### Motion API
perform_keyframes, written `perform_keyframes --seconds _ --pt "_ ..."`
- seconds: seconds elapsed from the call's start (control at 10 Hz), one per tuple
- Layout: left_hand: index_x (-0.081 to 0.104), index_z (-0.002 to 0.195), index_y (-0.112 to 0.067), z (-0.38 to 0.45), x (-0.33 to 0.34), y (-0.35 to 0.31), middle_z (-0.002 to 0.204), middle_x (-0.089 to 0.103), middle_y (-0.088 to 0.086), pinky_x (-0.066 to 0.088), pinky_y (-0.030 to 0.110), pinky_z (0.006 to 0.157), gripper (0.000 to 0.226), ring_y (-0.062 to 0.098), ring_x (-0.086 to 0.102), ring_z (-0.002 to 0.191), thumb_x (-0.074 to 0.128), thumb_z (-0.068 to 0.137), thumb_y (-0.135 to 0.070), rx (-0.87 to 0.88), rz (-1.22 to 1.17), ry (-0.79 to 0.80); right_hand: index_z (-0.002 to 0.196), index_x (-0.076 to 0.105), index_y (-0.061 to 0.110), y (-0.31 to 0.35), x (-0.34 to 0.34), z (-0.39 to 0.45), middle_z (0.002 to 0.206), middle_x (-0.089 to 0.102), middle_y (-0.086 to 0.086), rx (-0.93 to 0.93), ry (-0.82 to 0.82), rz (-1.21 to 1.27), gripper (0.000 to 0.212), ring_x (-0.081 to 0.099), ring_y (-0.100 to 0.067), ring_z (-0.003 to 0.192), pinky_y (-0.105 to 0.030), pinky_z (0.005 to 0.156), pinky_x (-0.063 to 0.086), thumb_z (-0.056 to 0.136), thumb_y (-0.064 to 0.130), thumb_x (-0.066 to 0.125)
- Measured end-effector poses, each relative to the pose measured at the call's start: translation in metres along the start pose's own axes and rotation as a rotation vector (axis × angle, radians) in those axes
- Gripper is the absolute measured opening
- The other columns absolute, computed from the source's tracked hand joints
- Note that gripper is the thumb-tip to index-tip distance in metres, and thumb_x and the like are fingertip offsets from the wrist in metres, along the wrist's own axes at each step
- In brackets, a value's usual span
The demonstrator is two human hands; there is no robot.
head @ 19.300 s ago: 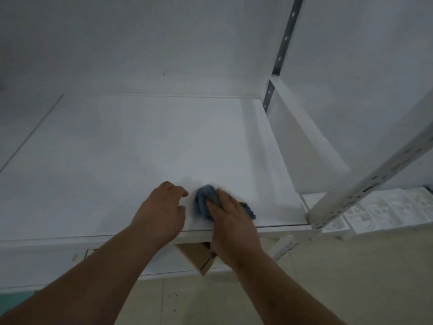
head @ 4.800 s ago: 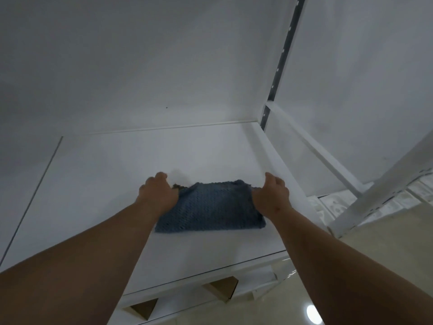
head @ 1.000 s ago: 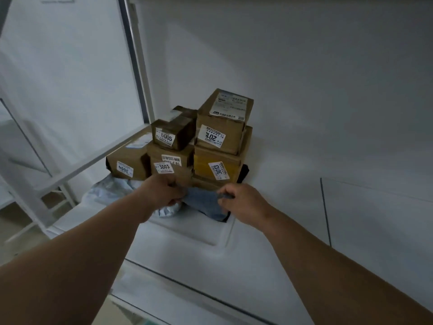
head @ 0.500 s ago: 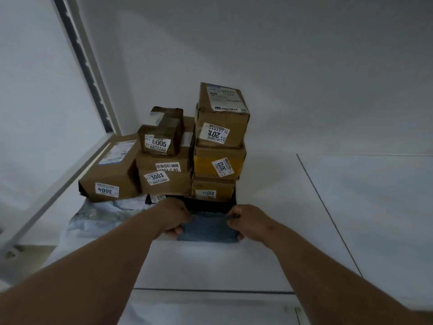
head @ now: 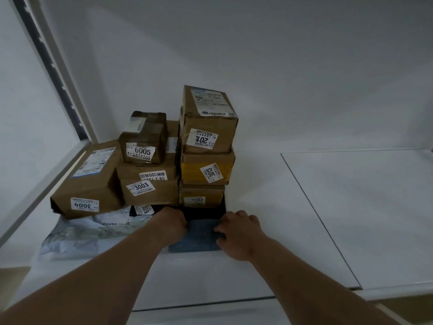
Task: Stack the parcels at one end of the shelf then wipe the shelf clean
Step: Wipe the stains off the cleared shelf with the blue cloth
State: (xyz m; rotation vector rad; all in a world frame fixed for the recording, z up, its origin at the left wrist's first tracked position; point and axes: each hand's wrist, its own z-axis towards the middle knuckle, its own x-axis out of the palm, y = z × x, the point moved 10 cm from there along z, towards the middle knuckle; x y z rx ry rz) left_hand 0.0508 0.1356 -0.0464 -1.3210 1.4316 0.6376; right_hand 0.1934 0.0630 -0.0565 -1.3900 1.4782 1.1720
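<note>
Both arms reach forward; the left hand (head: 172,221) and the right hand (head: 239,233) each grip one side of the folded blue knitted cloth (head: 199,238), lying on the white shelf (head: 351,207) just before the stacked brown cardboard parcels (head: 206,146).

The parcels (head: 178,160) filled the left end of the shelf (head: 351,219) — a wall of boxes. The right side lay open for a hand.
</note>
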Motion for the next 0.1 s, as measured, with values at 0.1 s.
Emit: perform_keyframes --seconds 0.1 --pt "0.067 0.116 -0.015 0.0015 -0.0014 -0.0002 0.120 0.064 0.005 0.047 0.027 0.089 0.028 0.021 0.059 0.110 0.050 0.094 -0.021 -0.002 0.024 -0.010 0.138 0.052 0.033 -0.0058 -0.0124 -0.0012 0.139 0.043 -0.001 0.042 -0.043 0.054 0.042 0.037 -0.028 0.128 -0.045 0.105 0.028 0.098 0.041 0.039"
